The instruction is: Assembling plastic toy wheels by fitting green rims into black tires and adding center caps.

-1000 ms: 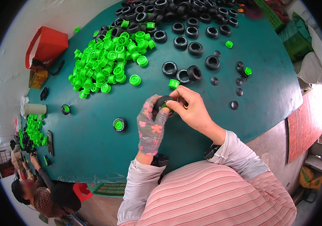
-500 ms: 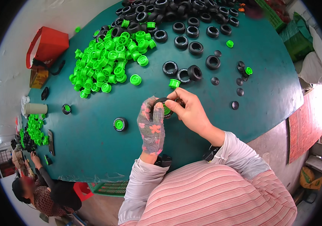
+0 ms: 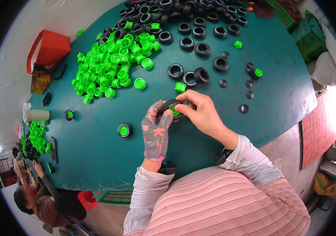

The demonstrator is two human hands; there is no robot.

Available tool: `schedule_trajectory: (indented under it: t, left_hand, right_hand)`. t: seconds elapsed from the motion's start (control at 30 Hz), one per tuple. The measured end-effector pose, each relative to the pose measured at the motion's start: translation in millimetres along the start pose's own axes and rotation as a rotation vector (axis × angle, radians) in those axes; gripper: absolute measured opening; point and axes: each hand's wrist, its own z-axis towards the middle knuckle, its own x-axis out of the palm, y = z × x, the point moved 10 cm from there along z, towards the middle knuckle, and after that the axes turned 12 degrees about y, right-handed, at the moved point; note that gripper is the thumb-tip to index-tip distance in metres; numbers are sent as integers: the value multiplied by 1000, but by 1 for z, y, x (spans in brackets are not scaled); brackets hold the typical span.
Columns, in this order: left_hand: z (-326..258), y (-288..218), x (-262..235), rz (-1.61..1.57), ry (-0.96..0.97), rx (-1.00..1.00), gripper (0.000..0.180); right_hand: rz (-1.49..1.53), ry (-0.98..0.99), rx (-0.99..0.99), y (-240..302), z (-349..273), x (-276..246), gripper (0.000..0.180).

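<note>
Between my hands, above the near part of the green table (image 3: 97, 157), is a toy wheel (image 3: 173, 108): a black tire around a bright green rim. My left hand (image 3: 156, 131), in a grey flowered fingerless glove, grips it from the left. My bare right hand (image 3: 202, 112) pinches its right side, the thumb pressed on the green face. Just beyond my fingers stands a loose green rim (image 3: 180, 87). Black tires (image 3: 201, 75) lie beside that rim. To the left of my glove rests a fitted wheel (image 3: 124, 130), with another one (image 3: 69, 115) farther left.
A heap of green rims (image 3: 105, 65) covers the far left, with a pile of black tires (image 3: 179, 11) behind. Several small black discs (image 3: 244, 108) lie to the right. A red bin (image 3: 52, 49) and a beige cup (image 3: 37, 115) stand left. Another person (image 3: 46, 196) works at lower left.
The wheel has been turned in my hands, so more of its tire and green face shows. My right thumb has moved onto the face. The view has shifted slightly.
</note>
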Motion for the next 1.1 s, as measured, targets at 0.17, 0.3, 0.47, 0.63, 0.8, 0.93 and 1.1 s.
schedule_trajectory:
  t: [0.17, 0.3, 0.47, 0.63, 0.8, 0.93, 1.1]
  left_hand:
    - [-3, 6, 1, -90, 89, 4, 36]
    - [-4, 33, 6, -382, 55, -103, 34]
    - [-3, 27, 3, -277, -4, -66, 34]
    - [-1, 16, -8, 6, 64, -54, 35]
    - [-6, 25, -5, -323, -70, -72, 39]
    - [-2, 29, -7, -303, -17, -86, 42]
    - [1, 35, -3, -185, 118, -170, 46]
  right_hand:
    - [269, 150, 173, -15, -2, 4, 20]
    - [269, 133, 178, -13, 8, 2, 21]
    - [106, 119, 155, -21, -2, 0, 27]
    - [60, 118, 109, -14, -4, 4, 27]
    - [308, 162, 264, -19, -4, 8, 24]
    - [171, 150, 240, -25, -7, 2, 27]
    - [211, 104, 255, -21, -5, -2, 25]
